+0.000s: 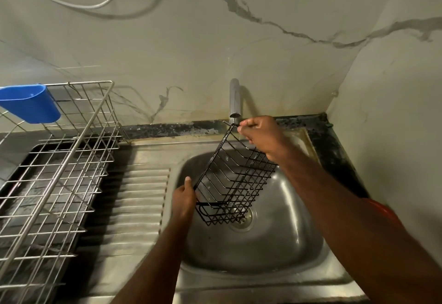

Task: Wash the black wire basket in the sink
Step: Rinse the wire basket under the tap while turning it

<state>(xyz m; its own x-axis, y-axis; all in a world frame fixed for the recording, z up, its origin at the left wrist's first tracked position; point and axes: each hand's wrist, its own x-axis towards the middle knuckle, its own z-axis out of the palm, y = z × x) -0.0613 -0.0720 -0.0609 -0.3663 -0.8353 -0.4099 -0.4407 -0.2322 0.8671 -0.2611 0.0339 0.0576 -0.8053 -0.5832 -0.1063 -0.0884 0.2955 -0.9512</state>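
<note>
Nearest, over the stainless steel sink basin [275,251]: left hand [183,199], fingers curled round the near left rim of the black wire basket [235,184]. Basket tilted above the drain, clear of the basin floor. Farther, right hand [262,134] pinching the basket's far hook, just beside the grey metal tap [234,99]. No running water or soap visible; washing seemingly barely begun, rinsing and scrubbing left. Far left, steel wire dish rack [62,174] with blue plastic cup [31,104].

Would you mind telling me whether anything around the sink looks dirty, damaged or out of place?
Yes: the dark counter strip behind the sink is blotchy and looks worn or stained, and yellowish staining marks the wall base near the tap. The black wire basket, held over the basin, looks intact.
</note>
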